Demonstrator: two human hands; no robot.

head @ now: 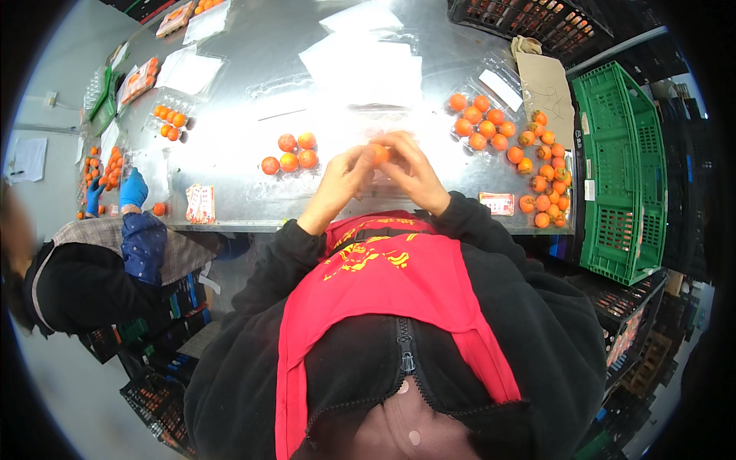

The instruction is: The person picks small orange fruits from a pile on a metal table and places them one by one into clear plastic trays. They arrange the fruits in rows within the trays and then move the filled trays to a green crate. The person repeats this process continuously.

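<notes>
In front of my body, my left hand [349, 171] and my right hand [413, 168] meet over the metal table, with an orange persimmon [378, 154] between their fingers. Both seem to touch the fruit. Several loose persimmons [289, 162] form a small group left of my hands. Farther right, more persimmons [486, 129] rest on clear plastic packaging, and a larger pile of persimmons [559, 188], some with leafy calyxes, lies by the table's right end. Under my hands, glare hides part of what looks like a clear plastic tray.
A co-worker in blue gloves [134, 188] handles fruit at the left. Printed labels [200, 203] and another label stack [497, 203] lie near the front edge. White sheets [368, 69] cover the back middle. Green crates [621, 172] stand right; a black crate [529, 23] is behind.
</notes>
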